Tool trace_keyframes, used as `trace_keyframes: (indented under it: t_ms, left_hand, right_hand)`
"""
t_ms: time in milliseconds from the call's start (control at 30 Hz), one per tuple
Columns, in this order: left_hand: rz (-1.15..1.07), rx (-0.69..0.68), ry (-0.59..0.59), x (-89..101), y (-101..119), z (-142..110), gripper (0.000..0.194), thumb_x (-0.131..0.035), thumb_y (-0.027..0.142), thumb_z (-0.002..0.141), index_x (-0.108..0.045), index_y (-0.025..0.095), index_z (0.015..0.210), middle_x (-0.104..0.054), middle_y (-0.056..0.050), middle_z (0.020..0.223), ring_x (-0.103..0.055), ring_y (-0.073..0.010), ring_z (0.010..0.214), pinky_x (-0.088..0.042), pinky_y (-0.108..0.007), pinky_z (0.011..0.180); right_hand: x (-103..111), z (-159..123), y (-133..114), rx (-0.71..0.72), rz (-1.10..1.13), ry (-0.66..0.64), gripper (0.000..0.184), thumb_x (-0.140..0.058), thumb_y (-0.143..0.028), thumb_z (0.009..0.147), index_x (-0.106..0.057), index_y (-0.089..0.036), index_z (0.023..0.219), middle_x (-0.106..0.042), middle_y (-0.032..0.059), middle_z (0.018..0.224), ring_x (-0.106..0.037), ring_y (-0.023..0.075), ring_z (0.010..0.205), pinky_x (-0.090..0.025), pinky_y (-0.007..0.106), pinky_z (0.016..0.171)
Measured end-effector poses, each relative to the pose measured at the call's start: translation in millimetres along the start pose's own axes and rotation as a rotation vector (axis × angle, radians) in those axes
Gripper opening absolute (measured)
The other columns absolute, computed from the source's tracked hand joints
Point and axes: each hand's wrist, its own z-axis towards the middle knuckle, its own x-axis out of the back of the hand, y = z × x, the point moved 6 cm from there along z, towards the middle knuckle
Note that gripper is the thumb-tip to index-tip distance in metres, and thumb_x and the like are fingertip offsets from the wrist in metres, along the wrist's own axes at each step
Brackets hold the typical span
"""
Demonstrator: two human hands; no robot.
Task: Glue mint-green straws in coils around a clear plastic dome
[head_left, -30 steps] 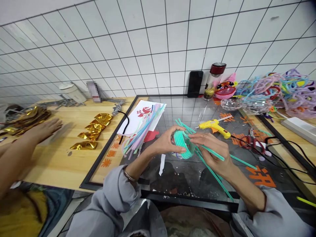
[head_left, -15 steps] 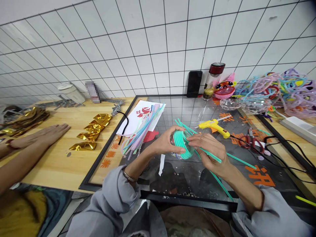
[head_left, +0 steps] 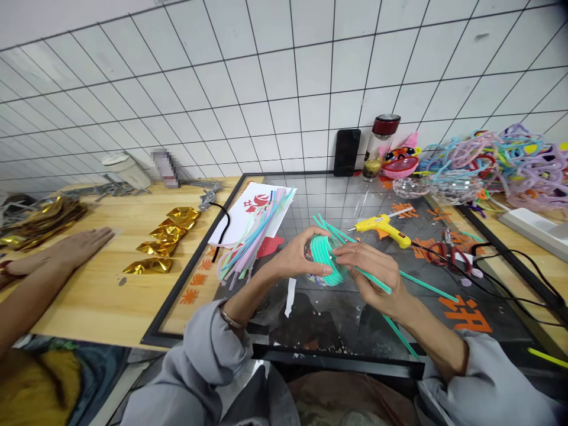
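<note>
A rounded clear plastic container (head_left: 323, 260), wound about with several turns of teal pipe cleaner, is gripped in my left hand (head_left: 296, 255), thumb in front and fingers behind. My right hand (head_left: 375, 272) pinches a teal pipe cleaner (head_left: 373, 280) against the container's right side; the strip's free end sticks out past the fingers. Part of the container is hidden behind both hands. Loose teal pipe cleaners (head_left: 428, 287) lie on the dark glossy panel (head_left: 284, 331) beneath and beyond my right hand.
A yellow glue gun (head_left: 384, 228) lies beyond my right hand, near red-handled scissors (head_left: 450, 251). Pastel strips (head_left: 257, 236) rest over white paper (head_left: 248, 207). Leftward, a co-worker's hands (head_left: 75, 248) lie by folded gold foil pieces (head_left: 168, 234). A lidded glass bottle (head_left: 379, 148) stands behind.
The co-worker's hands have slid a little to the left. My two hands keep nearly the same hold on the container and strip; the view has shifted slightly.
</note>
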Motion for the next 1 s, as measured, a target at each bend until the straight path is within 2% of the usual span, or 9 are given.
trace_keyframes:
  t_ms: [767,1000]
  left_hand:
    - [0.032,-0.016,0.053,4.6,-9.0,0.0,0.069,-0.087,0.044,0.059,-0.060,0.019,0.117,-0.063,-0.007,0.113,-0.059,-0.0261,0.107,-0.047,-0.036,0.091]
    - [0.041,-0.067,0.057,3.9,-7.5,0.9,0.068,-0.086,0.043,0.061,-0.059,0.018,0.117,-0.062,-0.010,0.120,-0.058,-0.0289,0.113,-0.045,-0.040,0.098]
  right_hand:
    - [-0.1,2.1,2.5,-0.005,-0.002,0.025,0.026,-0.052,-0.005,0.088,-0.067,-0.021,0.103,-0.075,0.0091,0.100,-0.071,0.0212,0.097,-0.058,0.041,0.087]
    - [0.6,4.6,0.7,0.008,-0.011,0.036,0.026,-0.052,-0.005,0.088,-0.067,-0.021,0.103,-0.075,0.0092,0.099,-0.071,0.0209,0.096,-0.059,0.040,0.086]
